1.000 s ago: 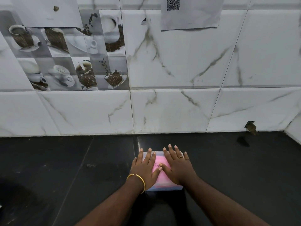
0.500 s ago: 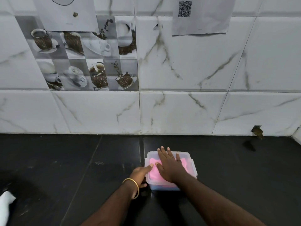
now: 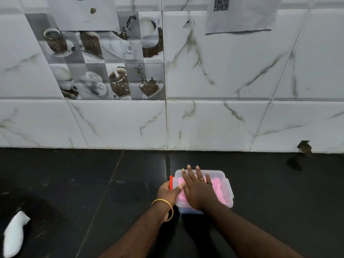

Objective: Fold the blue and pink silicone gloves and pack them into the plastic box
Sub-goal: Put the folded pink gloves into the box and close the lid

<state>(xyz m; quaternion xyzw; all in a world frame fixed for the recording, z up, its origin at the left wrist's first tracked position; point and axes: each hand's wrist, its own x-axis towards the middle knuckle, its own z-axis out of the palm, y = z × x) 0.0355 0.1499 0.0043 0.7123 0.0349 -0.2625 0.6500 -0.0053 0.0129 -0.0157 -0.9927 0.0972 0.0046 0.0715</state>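
Note:
The clear plastic box (image 3: 227, 192) stands on the black counter with its lid on. Through the lid shows the pink glove (image 3: 218, 187), and a strip of the blue glove (image 3: 188, 210) shows low at the box's near wall. My right hand (image 3: 197, 189) lies flat on the lid, fingers spread, holding nothing. My left hand (image 3: 166, 192) is at the box's left side, fingers curled around the red side latch (image 3: 171, 180) and thumb resting on the lid's edge.
A white cloth-like object (image 3: 14, 233) lies at the counter's near left. The tiled wall (image 3: 214, 123) rises just behind the box, with a QR-code sheet (image 3: 240, 15) taped high up. A chipped hole (image 3: 304, 147) marks the wall's base at right.
My left hand slid off the lid to the box's left side and onto the red latch. My right hand stayed flat on the lid. The view shifted right, bringing the white object into sight.

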